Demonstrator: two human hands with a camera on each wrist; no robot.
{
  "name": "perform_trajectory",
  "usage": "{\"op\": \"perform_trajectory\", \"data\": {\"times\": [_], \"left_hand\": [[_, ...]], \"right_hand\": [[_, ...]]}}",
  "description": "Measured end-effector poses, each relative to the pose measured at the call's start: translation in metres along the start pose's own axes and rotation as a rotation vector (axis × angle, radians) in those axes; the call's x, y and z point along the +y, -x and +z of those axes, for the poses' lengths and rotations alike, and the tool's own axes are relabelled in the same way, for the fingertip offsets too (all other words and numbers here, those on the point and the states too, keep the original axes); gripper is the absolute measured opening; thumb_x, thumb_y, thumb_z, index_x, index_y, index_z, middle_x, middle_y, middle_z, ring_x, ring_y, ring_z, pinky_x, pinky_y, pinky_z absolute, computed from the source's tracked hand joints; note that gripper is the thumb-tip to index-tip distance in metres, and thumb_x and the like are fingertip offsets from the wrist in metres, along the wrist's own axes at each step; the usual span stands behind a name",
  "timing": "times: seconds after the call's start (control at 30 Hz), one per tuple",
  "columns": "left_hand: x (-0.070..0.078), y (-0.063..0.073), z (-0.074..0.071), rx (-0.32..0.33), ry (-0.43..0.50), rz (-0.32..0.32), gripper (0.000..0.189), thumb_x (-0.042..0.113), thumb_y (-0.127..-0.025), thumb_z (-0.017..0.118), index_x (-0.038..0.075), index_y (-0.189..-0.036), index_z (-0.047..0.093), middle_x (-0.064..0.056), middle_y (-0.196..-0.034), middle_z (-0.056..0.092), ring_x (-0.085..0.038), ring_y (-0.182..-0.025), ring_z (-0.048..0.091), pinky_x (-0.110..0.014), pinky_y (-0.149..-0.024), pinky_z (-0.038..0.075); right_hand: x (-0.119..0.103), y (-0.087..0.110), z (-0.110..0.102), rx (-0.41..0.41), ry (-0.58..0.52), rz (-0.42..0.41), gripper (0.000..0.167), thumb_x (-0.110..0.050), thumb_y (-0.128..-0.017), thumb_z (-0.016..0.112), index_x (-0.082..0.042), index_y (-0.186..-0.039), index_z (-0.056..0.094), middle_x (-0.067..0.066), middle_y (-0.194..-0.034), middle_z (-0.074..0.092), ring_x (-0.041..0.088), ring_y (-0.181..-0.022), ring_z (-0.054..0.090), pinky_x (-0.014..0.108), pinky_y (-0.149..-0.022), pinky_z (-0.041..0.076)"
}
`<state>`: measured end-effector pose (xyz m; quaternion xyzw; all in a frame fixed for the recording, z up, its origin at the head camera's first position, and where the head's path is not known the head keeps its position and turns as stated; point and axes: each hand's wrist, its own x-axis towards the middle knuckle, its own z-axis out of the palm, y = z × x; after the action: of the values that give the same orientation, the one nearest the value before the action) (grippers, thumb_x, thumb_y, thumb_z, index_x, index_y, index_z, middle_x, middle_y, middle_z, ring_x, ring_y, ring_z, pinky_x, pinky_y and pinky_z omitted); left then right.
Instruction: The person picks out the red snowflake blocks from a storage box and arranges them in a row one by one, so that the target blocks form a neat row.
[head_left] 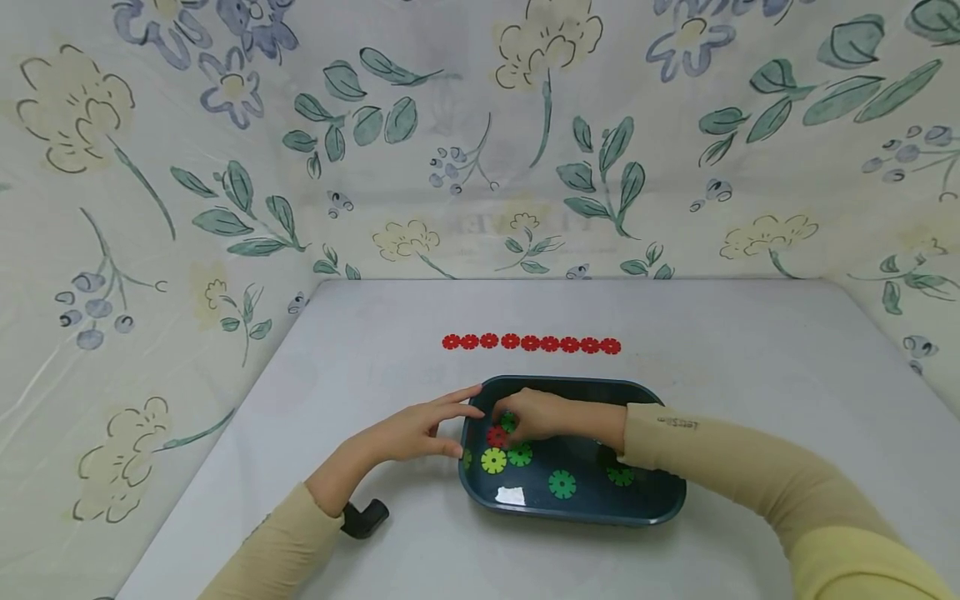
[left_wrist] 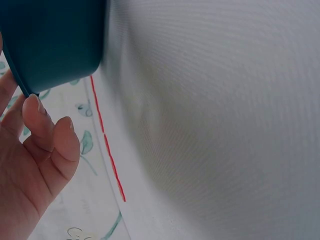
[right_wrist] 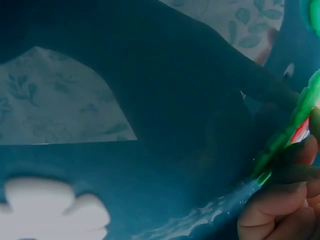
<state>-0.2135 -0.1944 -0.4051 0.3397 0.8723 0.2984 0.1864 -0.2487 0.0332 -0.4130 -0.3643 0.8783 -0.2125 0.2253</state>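
My right hand reaches down into the left part of a dark teal tray. Its bent fingers pinch a red flower-shaped disc. A green disc stands tilted right against those fingertips in the right wrist view. Close below the hand lie a yellow disc and another green disc. My left hand touches the tray's left rim, fingers extended and thumb low against the side. From the left wrist, fingertips show at the rim's edge, with two fingers loosely bent.
Behind the tray, a row of several red discs runs across the white table. More green discs lie in the tray. A black object is by the left wrist. Flower-patterned cloth surrounds the table.
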Motion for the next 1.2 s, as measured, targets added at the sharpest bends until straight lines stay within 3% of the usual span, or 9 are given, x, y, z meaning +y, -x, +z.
{"op": "perform_trajectory", "data": {"times": [0.63,0.93,1.2], "left_hand": [[-0.001,0.000,-0.001,-0.003,-0.001,0.017,0.055,0.028,-0.083,0.066,0.015,-0.133,0.047,-0.001,-0.153,0.019,-0.020,-0.112,0.046,-0.021,-0.065,0.046],[0.000,0.001,-0.001,0.000,-0.003,0.008,0.055,0.027,-0.082,0.067,0.015,-0.132,0.047,0.000,-0.153,0.019,-0.020,-0.108,0.047,-0.021,-0.065,0.045],[0.002,0.000,-0.001,-0.002,0.002,0.002,0.055,0.027,-0.082,0.067,0.016,-0.132,0.048,0.000,-0.152,0.019,-0.020,-0.110,0.047,-0.021,-0.065,0.046]], "right_hand": [[-0.006,-0.009,0.001,-0.051,0.010,0.015,0.018,-0.017,-0.078,0.073,-0.010,-0.090,0.063,-0.005,-0.070,0.058,0.008,-0.061,0.054,0.017,-0.060,0.049],[-0.005,-0.009,0.001,-0.040,0.029,0.051,0.035,-0.019,-0.077,0.074,-0.009,-0.108,0.060,-0.003,-0.077,0.061,0.008,-0.065,0.057,0.019,-0.064,0.051],[-0.004,-0.011,0.000,-0.058,0.053,0.062,0.026,-0.022,-0.076,0.075,-0.011,-0.097,0.064,-0.005,-0.074,0.060,0.008,-0.064,0.055,0.018,-0.061,0.049]]}}
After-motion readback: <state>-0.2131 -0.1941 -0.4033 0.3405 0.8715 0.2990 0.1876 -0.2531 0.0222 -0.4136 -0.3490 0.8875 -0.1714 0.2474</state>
